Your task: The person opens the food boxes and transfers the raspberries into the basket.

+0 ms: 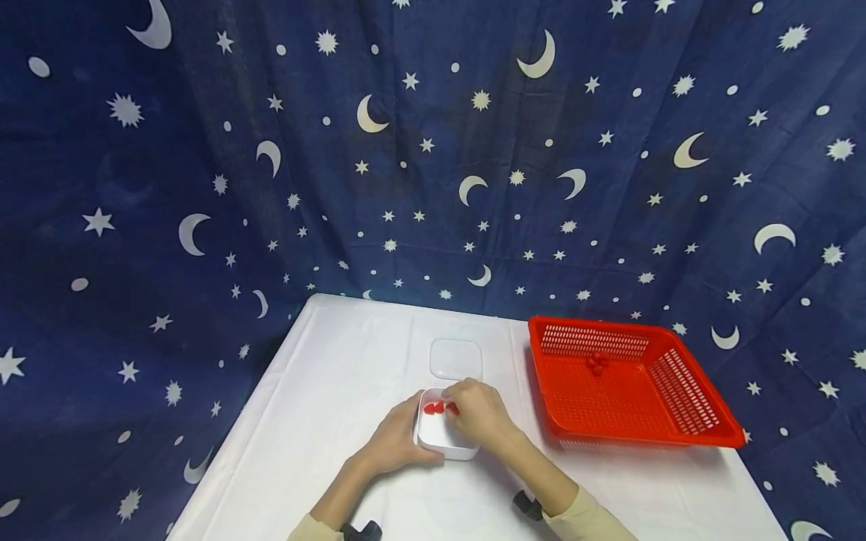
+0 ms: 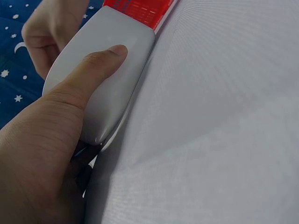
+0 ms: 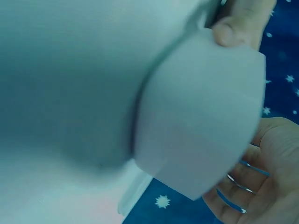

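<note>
A white square box [image 1: 443,436] with rounded corners stands on the table. My left hand [image 1: 395,439] grips it from the left, thumb along its near wall; in the left wrist view the thumb [image 2: 100,65] lies flat on that wall. Small red pieces [image 1: 434,408] sit in a row near the far side inside. My right hand [image 1: 479,412] reaches over the box's right rim, its fingertips pinching another red piece [image 1: 452,408] at the end of the row. In the right wrist view the box [image 3: 201,116] hides those fingertips.
A red perforated basket [image 1: 636,436] stands at the right with several small red pieces [image 1: 598,363] inside. A clear square lid [image 1: 456,359] lies just beyond the box. The white-covered table [image 1: 338,368] meets a dark blue star-patterned curtain [image 1: 433,150] behind.
</note>
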### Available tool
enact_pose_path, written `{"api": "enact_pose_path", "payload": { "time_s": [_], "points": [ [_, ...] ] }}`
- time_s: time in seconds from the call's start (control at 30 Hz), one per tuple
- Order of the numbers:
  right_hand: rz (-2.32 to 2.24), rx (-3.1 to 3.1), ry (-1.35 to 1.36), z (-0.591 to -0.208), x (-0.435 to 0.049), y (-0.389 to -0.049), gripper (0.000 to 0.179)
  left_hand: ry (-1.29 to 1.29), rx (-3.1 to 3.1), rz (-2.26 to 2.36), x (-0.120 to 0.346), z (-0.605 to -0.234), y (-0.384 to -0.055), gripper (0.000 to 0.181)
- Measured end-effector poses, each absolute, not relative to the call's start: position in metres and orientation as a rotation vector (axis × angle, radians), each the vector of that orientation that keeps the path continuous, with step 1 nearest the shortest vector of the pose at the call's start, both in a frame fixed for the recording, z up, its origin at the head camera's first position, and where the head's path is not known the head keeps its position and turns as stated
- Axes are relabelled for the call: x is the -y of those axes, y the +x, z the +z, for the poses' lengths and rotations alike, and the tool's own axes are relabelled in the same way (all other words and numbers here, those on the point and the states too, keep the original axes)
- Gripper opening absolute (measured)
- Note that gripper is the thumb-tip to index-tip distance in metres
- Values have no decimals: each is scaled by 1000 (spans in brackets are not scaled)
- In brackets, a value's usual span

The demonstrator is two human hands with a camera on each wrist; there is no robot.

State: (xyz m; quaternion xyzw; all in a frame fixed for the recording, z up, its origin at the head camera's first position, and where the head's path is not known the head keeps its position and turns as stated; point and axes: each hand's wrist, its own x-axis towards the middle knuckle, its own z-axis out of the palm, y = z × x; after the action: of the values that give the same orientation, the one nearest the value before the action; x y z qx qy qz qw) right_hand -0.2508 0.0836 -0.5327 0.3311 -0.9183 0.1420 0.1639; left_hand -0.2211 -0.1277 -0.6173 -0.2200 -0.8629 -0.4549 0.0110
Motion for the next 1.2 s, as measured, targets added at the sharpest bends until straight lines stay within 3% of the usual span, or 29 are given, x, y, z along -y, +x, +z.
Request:
{"api": "enact_pose_path", "payload": {
  "time_s": [0.53,1.2],
  "points": [
    [137,2596,980,-556,-76,-247,21,-672,2701,-1399,128,-616,-221,121],
    [224,2511,969,-561,-77,-250,24,-668,2703,-1415,128,-618,-220,124]
  ]
}}
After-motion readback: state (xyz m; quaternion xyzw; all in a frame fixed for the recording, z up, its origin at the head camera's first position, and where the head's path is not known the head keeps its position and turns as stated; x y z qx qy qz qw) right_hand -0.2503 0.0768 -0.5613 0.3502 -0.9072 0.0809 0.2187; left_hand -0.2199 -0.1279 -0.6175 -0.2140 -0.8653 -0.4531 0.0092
